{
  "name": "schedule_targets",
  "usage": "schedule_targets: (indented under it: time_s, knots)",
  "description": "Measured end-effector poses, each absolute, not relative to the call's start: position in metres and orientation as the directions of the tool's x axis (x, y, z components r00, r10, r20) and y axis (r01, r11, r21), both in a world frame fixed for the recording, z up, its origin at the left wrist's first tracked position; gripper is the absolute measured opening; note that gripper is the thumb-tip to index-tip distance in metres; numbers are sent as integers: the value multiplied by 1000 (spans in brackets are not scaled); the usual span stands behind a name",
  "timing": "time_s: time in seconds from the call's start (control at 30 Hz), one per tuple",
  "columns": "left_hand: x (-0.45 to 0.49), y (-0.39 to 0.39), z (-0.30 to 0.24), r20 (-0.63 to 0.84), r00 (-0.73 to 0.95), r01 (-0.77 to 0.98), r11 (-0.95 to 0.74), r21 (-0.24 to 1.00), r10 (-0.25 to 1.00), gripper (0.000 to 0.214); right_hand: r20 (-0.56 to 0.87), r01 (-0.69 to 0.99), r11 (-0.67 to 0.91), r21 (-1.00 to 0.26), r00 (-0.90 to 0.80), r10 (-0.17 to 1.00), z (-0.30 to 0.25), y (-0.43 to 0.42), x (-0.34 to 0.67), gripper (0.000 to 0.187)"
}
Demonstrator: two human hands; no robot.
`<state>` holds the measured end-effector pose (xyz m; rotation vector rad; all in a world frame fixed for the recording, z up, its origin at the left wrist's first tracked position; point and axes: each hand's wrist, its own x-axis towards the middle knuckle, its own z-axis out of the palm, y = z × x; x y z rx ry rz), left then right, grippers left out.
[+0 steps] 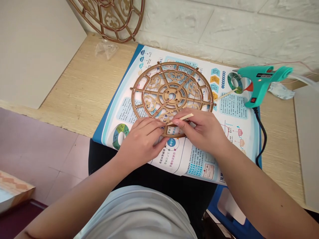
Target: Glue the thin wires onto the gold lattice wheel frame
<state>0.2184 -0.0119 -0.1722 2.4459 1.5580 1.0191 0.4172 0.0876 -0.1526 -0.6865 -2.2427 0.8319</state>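
Note:
A round, bronze-coloured openwork frame with scroll ornaments and spokes lies flat on printed paper. My left hand is closed over its near left rim, fingers on top and thumb near the outer edge. In my right hand a thin, pale wooden stick is pinched between thumb and fingers, over the near part of the frame. The stick's lower end is close to my left fingertips; whether it touches the frame I cannot tell. Thin reddish strips run along parts of the frame's rings.
A teal glue gun with a lit light stands to the right, its black cable trailing down. Another stick lies near its trigger. A similar round frame leans on the white wall, beside a clear plastic bag.

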Motion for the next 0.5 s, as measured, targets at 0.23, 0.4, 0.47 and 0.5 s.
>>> schedule_targets:
  time_s: [0.23,0.4,0.47,0.5]
  knots:
    - [219,-11,-170,469,252,790,-460,405,846,14,431,200,721,-663,-686,587,-154,88,415,13]
    - [218,-12,-169,451,245,795,-444,413,858,16,405,219,694,-686,-678,614,-153,86,413,15]
    - [218,-13,-169,446,246,792,-444,419,861,16,393,232,685,-691,-675,624,-152,85,412,17]
    - [218,-14,-170,444,247,791,-444,421,861,16,391,233,684,-692,-675,626,-152,84,411,17]
